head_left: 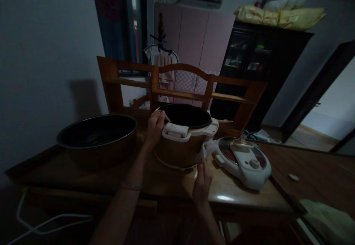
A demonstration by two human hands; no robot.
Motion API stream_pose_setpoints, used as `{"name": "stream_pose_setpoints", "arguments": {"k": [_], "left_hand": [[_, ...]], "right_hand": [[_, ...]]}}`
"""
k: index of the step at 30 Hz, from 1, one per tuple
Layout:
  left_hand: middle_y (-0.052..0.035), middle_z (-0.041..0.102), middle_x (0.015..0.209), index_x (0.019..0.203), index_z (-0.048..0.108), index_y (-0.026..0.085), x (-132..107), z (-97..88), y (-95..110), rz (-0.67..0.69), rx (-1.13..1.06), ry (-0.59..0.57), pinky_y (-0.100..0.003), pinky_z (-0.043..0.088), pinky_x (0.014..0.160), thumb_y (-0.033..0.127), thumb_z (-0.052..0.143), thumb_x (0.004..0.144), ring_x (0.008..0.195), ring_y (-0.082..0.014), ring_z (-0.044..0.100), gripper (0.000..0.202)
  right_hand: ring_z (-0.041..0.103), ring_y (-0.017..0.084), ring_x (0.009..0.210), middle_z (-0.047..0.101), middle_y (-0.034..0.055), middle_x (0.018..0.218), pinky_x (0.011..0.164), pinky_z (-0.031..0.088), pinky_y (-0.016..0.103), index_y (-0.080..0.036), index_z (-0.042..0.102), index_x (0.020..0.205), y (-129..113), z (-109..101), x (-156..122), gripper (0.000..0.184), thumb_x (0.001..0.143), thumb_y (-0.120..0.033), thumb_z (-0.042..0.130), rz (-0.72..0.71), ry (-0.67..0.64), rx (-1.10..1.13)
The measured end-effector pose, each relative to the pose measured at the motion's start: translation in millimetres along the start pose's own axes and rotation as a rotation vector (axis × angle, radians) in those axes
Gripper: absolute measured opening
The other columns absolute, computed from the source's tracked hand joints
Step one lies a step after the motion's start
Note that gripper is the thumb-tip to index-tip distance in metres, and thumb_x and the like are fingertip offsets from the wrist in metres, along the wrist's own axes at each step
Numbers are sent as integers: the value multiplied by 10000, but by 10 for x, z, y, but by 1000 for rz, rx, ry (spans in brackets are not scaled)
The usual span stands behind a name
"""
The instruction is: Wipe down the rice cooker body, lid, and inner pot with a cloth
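An open rice cooker [180, 147] with a brown body and white rim stands on the wooden table [172, 182]. My left hand [155, 126] grips its rim at the left, fingers curled over the edge. My right hand [202, 180] is closed on a white cloth [208, 149] pressed against the cooker's right side. The cooker's white lid [244, 160] lies flat on the table to the right.
A large dark bowl [97, 136] sits on the table at the left. A wooden chair back [181, 86] stands behind the table. A white cord [41, 222] hangs at the lower left. A dark cabinet [260, 63] stands at the back right.
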State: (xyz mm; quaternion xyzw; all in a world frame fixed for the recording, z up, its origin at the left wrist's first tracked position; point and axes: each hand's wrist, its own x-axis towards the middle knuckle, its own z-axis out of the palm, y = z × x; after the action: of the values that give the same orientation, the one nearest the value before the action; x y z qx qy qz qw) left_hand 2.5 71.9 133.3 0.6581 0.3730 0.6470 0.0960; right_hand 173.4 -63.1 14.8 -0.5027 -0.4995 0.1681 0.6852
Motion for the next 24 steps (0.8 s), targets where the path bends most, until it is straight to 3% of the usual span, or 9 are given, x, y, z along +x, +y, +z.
{"name": "stream_pose_setpoints", "arguments": {"k": [6,13,18,24], "left_hand": [[-27,617,831,640,599,249,2,-3,-9,-17,6,-8,-354,426,960,441,345,998,935,-215,589,479],[-23,611,835,659,620,245,1,1,-29,16,-23,-12,-348,411,948,422,353,1002,917,-206,584,468],[-26,621,832,652,611,239,6,16,-64,29,-15,8,-344,395,965,416,357,999,956,-211,582,465],[-26,616,805,640,610,238,13,5,-20,6,12,-7,-335,421,938,419,348,998,908,-207,587,479]], "right_hand": [[387,251,1410,467,56,1494,1130,347,479,-277,365,1500,-45,86,-175,490,1018,-366,342,-126,-176,-83],[76,205,1511,121,-6,1639,1222,142,500,-282,117,1564,-210,256,-58,542,1042,-297,262,-211,-226,-167],[49,212,1513,110,22,1642,1213,168,527,-255,99,1567,-274,358,125,545,1042,-242,244,-342,-169,-286],[67,245,1511,144,44,1636,1196,208,568,-230,90,1571,-180,346,249,591,1004,-131,226,-517,-103,-444]]}}
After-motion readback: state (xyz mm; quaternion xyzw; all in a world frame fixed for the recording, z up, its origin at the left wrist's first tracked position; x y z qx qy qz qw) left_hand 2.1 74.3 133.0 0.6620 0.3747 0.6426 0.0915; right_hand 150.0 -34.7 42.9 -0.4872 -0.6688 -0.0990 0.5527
